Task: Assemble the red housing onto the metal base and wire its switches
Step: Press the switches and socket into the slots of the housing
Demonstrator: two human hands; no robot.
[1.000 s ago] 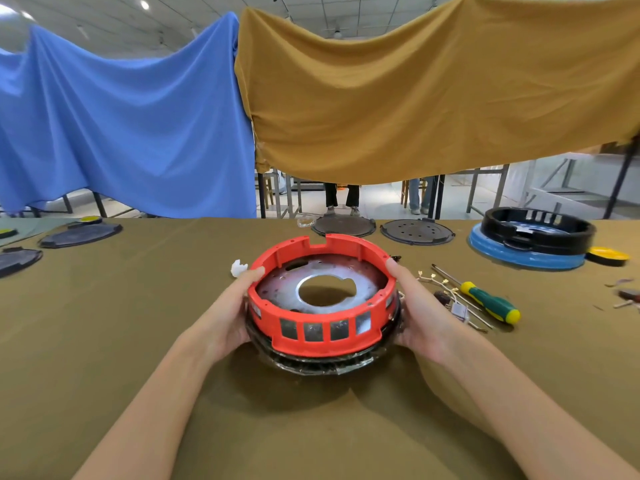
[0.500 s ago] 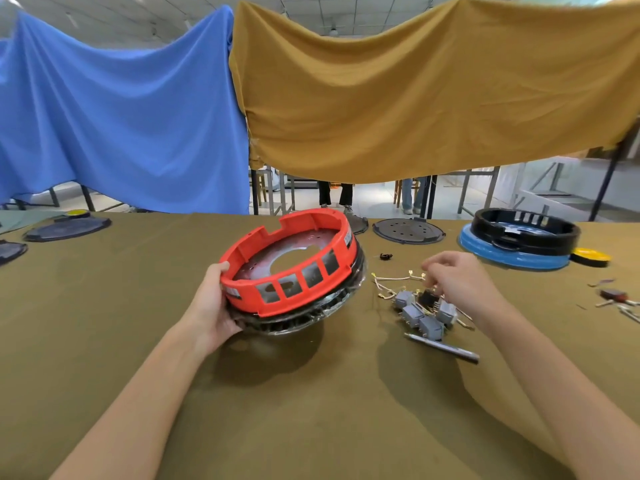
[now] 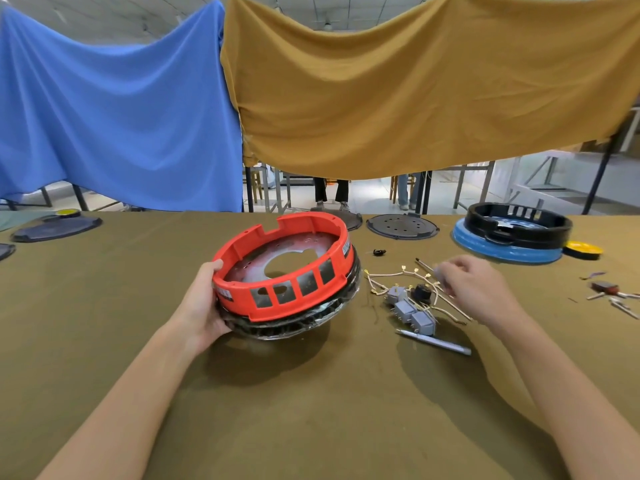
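Note:
The red housing sits on the silver metal base, with a black finned rim under it. My left hand grips the assembly's left edge and holds it tilted, left side raised off the table. To its right lie three grey switches, a black round part and cream wires with brass terminals. My right hand hovers over them with fingers curled, pinching what looks like a small grey switch; it is blurred.
A grey pen-like tool lies in front of the switches. A small black piece sits behind them. A black housing on a blue base and a yellow disc stand far right. Dark round plates lie along the far edge.
My right hand let go of the housing and went to the switches, where it now pinches one. My left hand tilted the assembly up and shifted it left.

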